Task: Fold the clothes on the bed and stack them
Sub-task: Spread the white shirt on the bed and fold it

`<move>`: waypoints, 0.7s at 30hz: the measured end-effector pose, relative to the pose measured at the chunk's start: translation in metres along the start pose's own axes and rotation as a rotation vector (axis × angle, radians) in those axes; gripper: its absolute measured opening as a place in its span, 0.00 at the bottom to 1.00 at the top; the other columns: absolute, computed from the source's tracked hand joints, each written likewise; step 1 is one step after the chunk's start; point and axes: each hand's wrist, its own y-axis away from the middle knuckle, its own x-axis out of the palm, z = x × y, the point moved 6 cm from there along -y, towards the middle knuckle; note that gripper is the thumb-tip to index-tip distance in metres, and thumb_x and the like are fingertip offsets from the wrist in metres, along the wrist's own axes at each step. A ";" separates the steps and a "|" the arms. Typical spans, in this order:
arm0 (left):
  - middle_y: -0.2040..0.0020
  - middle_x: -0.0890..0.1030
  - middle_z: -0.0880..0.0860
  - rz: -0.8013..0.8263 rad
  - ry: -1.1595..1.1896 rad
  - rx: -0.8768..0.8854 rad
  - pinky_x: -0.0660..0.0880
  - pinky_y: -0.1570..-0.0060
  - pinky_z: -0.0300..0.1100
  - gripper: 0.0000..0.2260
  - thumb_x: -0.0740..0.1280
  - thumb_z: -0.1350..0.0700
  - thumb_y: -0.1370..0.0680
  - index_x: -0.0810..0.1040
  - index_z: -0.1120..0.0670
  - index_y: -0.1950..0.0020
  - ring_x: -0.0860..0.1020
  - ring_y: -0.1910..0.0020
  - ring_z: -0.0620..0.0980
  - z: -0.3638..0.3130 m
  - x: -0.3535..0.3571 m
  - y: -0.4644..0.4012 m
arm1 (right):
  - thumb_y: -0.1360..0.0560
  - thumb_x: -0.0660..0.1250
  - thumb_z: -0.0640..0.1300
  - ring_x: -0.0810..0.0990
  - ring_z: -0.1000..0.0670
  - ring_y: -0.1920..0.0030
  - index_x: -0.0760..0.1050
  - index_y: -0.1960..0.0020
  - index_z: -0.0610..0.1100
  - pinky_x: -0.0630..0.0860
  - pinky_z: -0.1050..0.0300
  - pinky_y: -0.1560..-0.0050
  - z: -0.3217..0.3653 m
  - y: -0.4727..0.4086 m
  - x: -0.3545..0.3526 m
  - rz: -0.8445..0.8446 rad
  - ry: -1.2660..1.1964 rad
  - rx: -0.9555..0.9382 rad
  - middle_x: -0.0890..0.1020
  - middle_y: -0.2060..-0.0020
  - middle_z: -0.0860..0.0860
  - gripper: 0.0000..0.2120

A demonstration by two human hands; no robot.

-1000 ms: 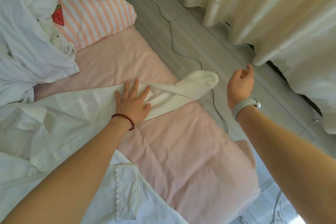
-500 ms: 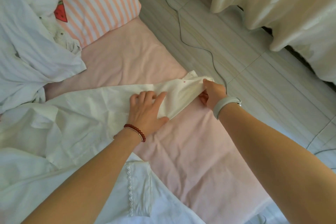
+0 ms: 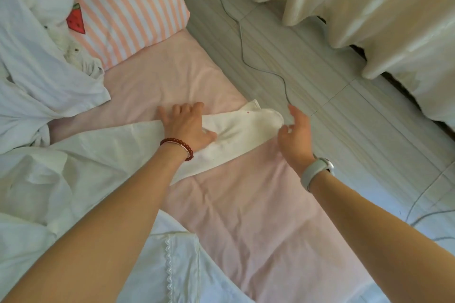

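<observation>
On the pink cotton bed sheet (image 3: 246,216) lies a cream-white cloth garment (image 3: 103,155), spread flat with one long sleeve (image 3: 236,135) stretched out toward the sheet's floor-side edge. Over the inner part of that sleeve, the left hand (image 3: 188,125) presses down, palm on the fabric, fingers spread and reaching past the sleeve's far edge onto the sheet, thumb lying on the cloth; a dark red bead bracelet (image 3: 178,146) circles its wrist. Just beyond the sleeve's cuff end, at the sheet's floor-side edge, the right hand (image 3: 294,134) hovers with fingers loosely parted and gently bent; its thumb tip is close to the cuff, though whether it touches the cloth cannot be told, and it grasps nothing. A pale grey wristband (image 3: 316,172) sits on that arm.

At the sheet's near edge lies a second white garment with a scalloped lace trim (image 3: 170,270), partly under the left forearm. Toward the sheet's far left corner a crumpled pale blue-white heap of clothes (image 3: 37,76) rests, overlapping a pink-and-white striped pillow with a red strawberry patch (image 3: 128,7). Beside the sheet, the grey tiled floor (image 3: 344,118) carries a thin grey cable (image 3: 246,56) snaking along it, and glossy cream curtains (image 3: 369,7) hang past the floor.
</observation>
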 end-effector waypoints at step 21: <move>0.56 0.79 0.50 0.102 0.402 -0.041 0.73 0.52 0.42 0.07 0.69 0.50 0.27 0.74 0.48 0.63 0.78 0.52 0.54 -0.009 -0.004 -0.017 | 0.26 0.64 0.55 0.72 0.46 0.62 0.72 0.58 0.41 0.67 0.55 0.61 -0.043 -0.004 0.009 0.129 -0.031 0.542 0.74 0.65 0.48 0.16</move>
